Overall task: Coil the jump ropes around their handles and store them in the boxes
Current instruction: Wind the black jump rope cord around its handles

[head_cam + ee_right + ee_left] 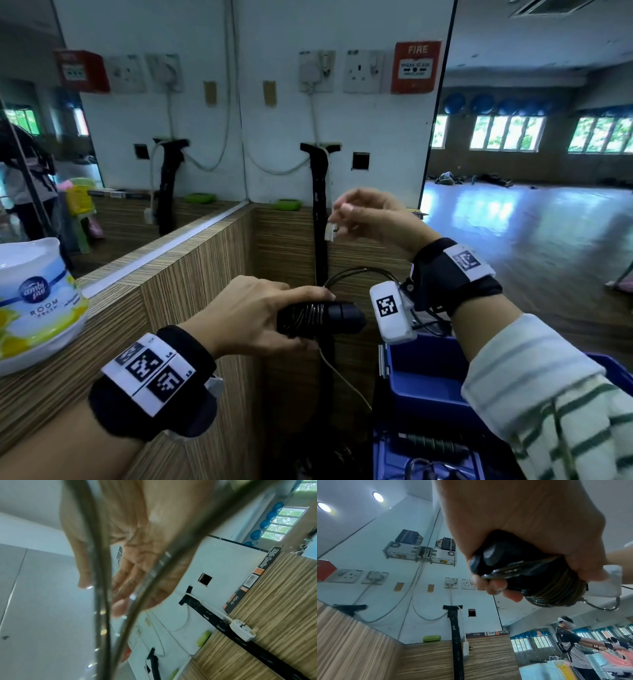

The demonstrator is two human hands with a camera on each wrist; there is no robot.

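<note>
Landmark: the blue box (pixel 424 377), open at the top, low and right of centre in the head view. A second blue box (pixel 394 459) lies below it and holds another coiled rope, only partly visible.

Wood-grain surface (pixel 102 325): left of the blue box, carrying a white air-freshener tub (pixel 34 301).

Left hand (pixel 246 318): above and left of the blue box, fingers curled round the paired black handles (pixel 325 317). Their long axis runs roughly level, the free ends pointing right toward the box.

Right hand (pixel 373 214): higher than the blue box, fingers loosely spread; the right wrist view shows an open palm gripping nothing, with rope strands crossing close to the lens.

Jump rope (pixel 554 588): wound in many turns round the handles. One slack loop (pixel 359 274) arcs from the handles up toward the right wrist.

Judgement: coiling looks nearly finished. The bundle sits just left of the box opening, so the left hand is the nearer one for lowering it in, once the loop is taken up.
</note>
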